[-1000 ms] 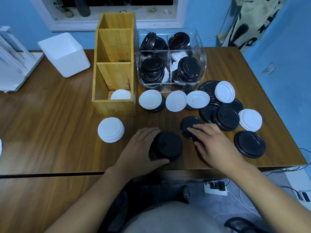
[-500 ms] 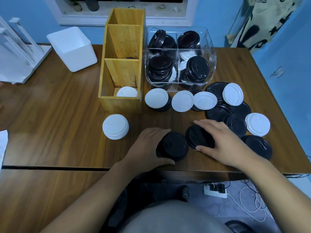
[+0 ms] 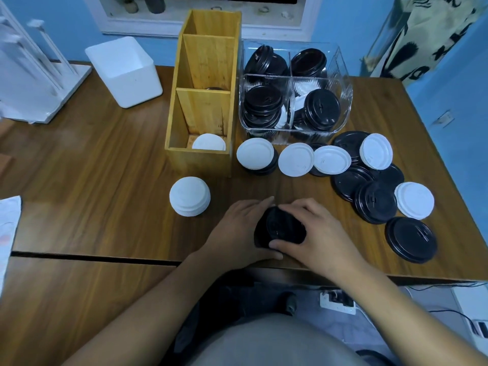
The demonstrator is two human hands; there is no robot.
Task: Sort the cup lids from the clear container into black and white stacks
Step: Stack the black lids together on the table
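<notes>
Spreading under everything is one wooden table (image 3: 92, 167); on its far side stands one wooden organizer (image 3: 203, 107) with three compartments in a row, the nearest holding a single white lid (image 3: 209, 142); touching its right wall or just beside it is the one clear container (image 3: 346, 101), divided into sections and filled with black lids and a few white ones, too jumbled to count; one white box (image 3: 126, 72) sits further left, near a white rack (image 3: 29, 75).

In front of the container lie five loose white lids (image 3: 295, 159), the leftmost resting on a short pile of black ones; at least six loose black lids (image 3: 410, 239) overlap around and under them to the right, the full number hidden.

Two sorted piles stand near the table's front edge: one white stack (image 3: 189, 196) in front of the organizer, and one black stack (image 3: 282, 229) to its right, well apart from it.

The left hand (image 3: 237, 231) wraps curved fingers and thumb round the black stack's left side; the right hand (image 3: 317, 233) grips it from the right, fingers arched over the top lid, thumb pressed on the near rim.
</notes>
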